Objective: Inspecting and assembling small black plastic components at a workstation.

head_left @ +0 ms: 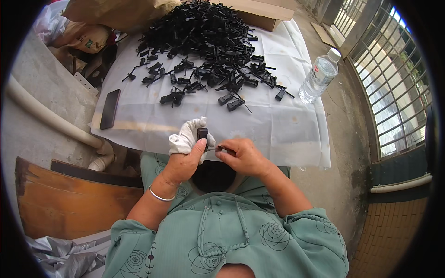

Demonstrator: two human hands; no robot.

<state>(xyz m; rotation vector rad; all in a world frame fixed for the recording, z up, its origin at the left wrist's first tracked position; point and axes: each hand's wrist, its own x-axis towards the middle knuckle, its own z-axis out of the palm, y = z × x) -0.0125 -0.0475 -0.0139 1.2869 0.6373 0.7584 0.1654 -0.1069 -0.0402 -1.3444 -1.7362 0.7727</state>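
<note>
Just in front of the table's near edge, my left hand point(183, 161) is closed on a small black plastic part point(202, 134), its thumb pressed along the side. White cloth point(184, 137), perhaps a glove, covers the fingers of that hand. Close by on the right, my right hand point(246, 155) pinches a small dark tool point(226, 149). From it a thin shaft points left to the lower end of the black part; whether it touches cannot be made out. A large heap of similar black parts point(197, 34) with thin stems lies farther back, several strewn toward me.
A white sheet point(153, 132) covers the table. On it are a dark phone point(110, 109) at the left and a clear water bottle point(319, 76) at the right. Cardboard point(259, 14) lies at the back; a pipe point(51, 113) and wooden board point(74, 199) flank the left side.
</note>
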